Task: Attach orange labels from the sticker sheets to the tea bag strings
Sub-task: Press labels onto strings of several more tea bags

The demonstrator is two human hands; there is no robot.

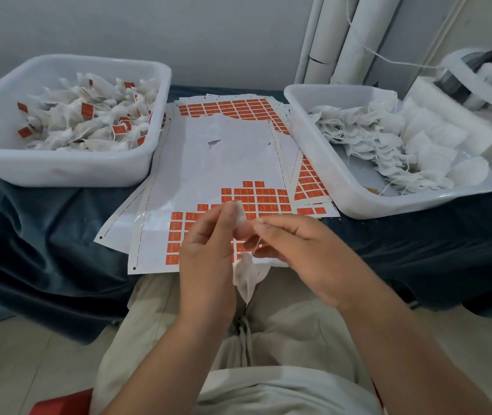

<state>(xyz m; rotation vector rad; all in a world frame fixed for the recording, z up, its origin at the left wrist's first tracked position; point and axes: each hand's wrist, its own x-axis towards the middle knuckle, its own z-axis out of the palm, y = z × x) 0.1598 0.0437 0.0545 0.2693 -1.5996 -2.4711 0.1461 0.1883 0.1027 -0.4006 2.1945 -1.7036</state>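
Pinching the tea bag string (257, 246) between thumb and curled fingertips of the right grip (298, 250); closing the left grip (208, 247) on a small white scrap (239, 212), too blurred to name. Dangling the tea bag (245, 280) just below, between both hands at lower centre. Judging it featherlight, limp and easily torn, so taking hold by the string rather than the mesh. Hovering over the sticker sheet (208, 163) and its orange labels (265, 196) on the cloth-draped tabletop (44, 235), with labelled bags filling the left tub (68, 172) at upper left and plain ones the right tub (343, 190) at right.
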